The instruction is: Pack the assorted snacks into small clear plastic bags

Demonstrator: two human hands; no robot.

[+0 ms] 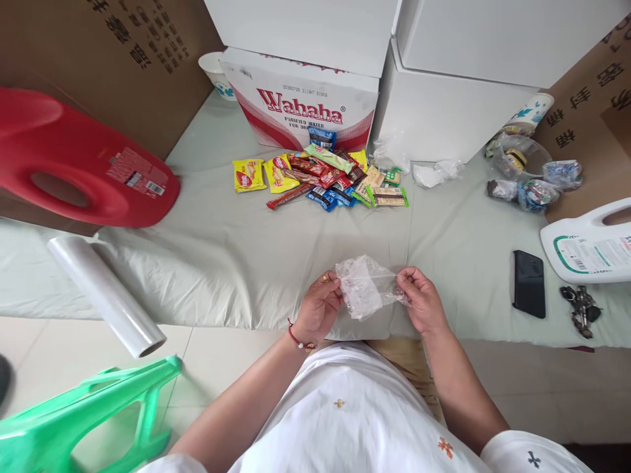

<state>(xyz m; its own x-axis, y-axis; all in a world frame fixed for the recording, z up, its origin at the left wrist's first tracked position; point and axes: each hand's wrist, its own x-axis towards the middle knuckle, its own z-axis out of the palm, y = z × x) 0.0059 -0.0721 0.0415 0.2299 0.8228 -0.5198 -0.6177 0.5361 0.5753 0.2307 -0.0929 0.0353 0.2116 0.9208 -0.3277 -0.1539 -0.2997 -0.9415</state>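
Observation:
A small clear plastic bag is stretched between my two hands, just over the front edge of the cloth-covered table. My left hand, with a red string bracelet at the wrist, pinches the bag's left edge. The right edge is gripped by my right hand between thumb and fingers. Whether the bag's mouth is open I cannot tell. Farther back lies a pile of wrapped snacks in yellow, red, blue and green packets, apart from both hands.
Behind the snacks stands a Wahaha carton. A crumpled plastic bag lies right of them. At left are a red jug, a film roll and a green stool. A phone, keys and white jug are right.

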